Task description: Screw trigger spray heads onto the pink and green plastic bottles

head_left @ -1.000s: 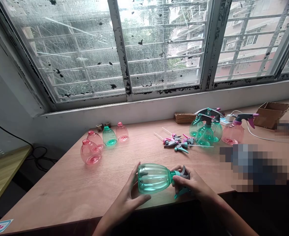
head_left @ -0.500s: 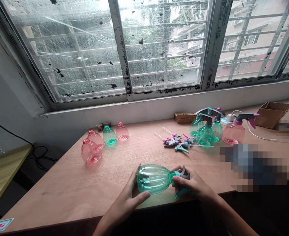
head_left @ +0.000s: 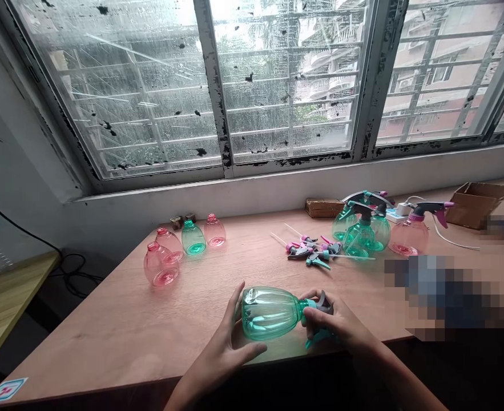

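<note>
A clear green spray bottle (head_left: 269, 312) lies on its side near the front edge of the wooden table (head_left: 115, 319). My left hand (head_left: 230, 342) wraps round the bottle's wide base, thumb underneath. My right hand (head_left: 337, 322) grips the grey and teal trigger head (head_left: 320, 317) seated at the bottle's neck. Both hands are closed on their parts.
Pink and green headless bottles (head_left: 183, 245) stand at the back left. Loose trigger heads with tubes (head_left: 309, 251) lie mid-table. Finished spray bottles (head_left: 363, 228) and a pink one (head_left: 410, 234) stand at the back right beside a cardboard box (head_left: 474, 202). A blurred patch (head_left: 448, 291) lies on the right.
The bottle and both hands stay almost in place; the left thumb has shifted slightly under the bottle. The view has tilted a little.
</note>
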Action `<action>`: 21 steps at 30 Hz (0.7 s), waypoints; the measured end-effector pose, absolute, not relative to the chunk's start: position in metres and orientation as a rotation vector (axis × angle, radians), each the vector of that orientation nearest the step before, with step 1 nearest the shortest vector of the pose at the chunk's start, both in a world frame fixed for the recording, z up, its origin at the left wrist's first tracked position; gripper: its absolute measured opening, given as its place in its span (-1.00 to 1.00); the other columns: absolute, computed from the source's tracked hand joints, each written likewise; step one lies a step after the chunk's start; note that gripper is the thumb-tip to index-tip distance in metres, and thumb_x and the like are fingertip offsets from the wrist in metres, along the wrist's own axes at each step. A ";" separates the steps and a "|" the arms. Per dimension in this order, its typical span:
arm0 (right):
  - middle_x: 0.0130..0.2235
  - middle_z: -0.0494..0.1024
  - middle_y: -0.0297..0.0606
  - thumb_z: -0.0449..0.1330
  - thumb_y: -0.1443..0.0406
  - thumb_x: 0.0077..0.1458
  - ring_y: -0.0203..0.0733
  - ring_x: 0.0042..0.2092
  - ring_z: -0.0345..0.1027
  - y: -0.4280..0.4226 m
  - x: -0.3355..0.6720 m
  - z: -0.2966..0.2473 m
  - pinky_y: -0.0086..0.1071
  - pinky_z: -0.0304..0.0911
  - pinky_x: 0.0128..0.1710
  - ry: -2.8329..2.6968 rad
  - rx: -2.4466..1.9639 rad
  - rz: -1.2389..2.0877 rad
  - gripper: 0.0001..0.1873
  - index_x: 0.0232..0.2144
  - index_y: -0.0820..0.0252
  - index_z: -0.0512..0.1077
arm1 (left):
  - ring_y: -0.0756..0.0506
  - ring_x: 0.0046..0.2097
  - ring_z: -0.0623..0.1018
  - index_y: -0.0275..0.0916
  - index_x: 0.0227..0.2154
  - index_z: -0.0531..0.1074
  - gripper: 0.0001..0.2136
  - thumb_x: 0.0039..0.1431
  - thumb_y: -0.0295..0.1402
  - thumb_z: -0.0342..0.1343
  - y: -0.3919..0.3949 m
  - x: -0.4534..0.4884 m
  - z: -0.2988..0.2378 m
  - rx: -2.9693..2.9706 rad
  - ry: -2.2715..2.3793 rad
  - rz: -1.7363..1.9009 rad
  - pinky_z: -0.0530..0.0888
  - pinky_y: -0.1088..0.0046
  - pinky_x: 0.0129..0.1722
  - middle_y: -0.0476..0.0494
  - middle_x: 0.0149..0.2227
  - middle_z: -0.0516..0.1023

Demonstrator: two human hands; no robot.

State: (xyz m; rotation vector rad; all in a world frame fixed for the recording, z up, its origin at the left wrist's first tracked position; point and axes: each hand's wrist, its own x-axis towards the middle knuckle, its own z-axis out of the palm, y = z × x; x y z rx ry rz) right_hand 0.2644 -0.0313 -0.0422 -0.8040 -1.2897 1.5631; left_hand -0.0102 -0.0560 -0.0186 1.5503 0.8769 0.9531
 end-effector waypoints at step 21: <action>-0.44 0.59 -0.32 0.42 0.02 0.01 -0.19 -0.47 0.48 -0.032 0.264 -0.041 -0.31 0.40 -0.40 -1.282 -0.829 1.549 -0.51 -0.20 0.22 0.40 | -0.33 0.39 0.12 -0.09 0.38 0.00 -0.20 0.20 -0.12 0.28 -0.049 -0.012 -0.022 1.575 0.920 0.942 0.01 0.02 0.39 -0.23 0.39 0.12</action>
